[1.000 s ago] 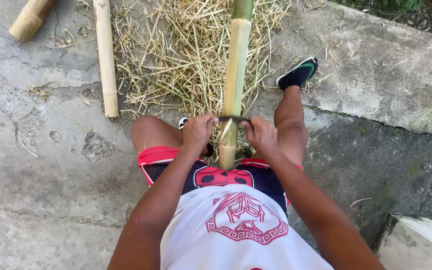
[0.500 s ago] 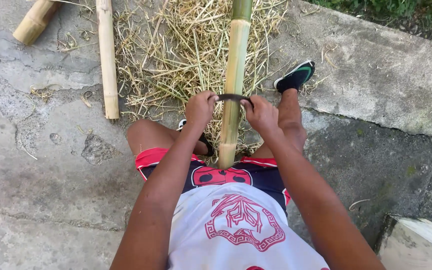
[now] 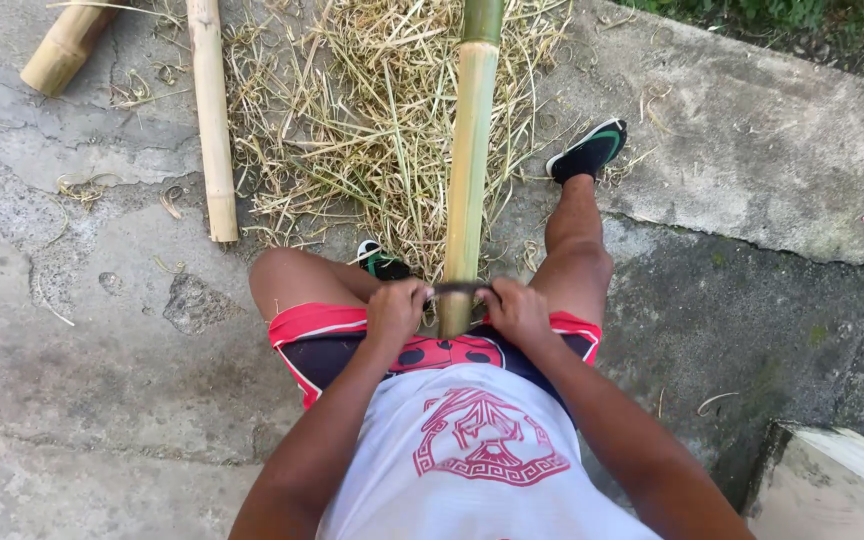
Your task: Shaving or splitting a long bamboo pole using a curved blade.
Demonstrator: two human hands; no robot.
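Both your hands have slid back down the bamboo pole [image 3: 469, 170] toward your lap since half a second ago, bringing the dark blade [image 3: 459, 289] with them. Your left hand [image 3: 397, 310] is curled tight around one end of that blade, your right hand [image 3: 515, 312] around the other, and the blade lies straight across the pole just above its near end. You hold the pole between your knees; it runs away from you over the straw pile [image 3: 372, 120] and out past the top edge of the view.

You have open concrete ground [image 3: 82, 330] to your left, cracked and bare up to the frame's left edge. To your right the ground is free as far as the pale step [image 3: 832, 470] in the lower right corner.

Count three bamboo pieces: the one you work, a thinner stick [image 3: 210, 110] lying left of the straw, and a short thick stub [image 3: 64, 48] in the upper left corner. You can see two shoes, the right shoe [image 3: 588, 150] stretched forward and the left shoe [image 3: 382, 262] tucked beside the pole.
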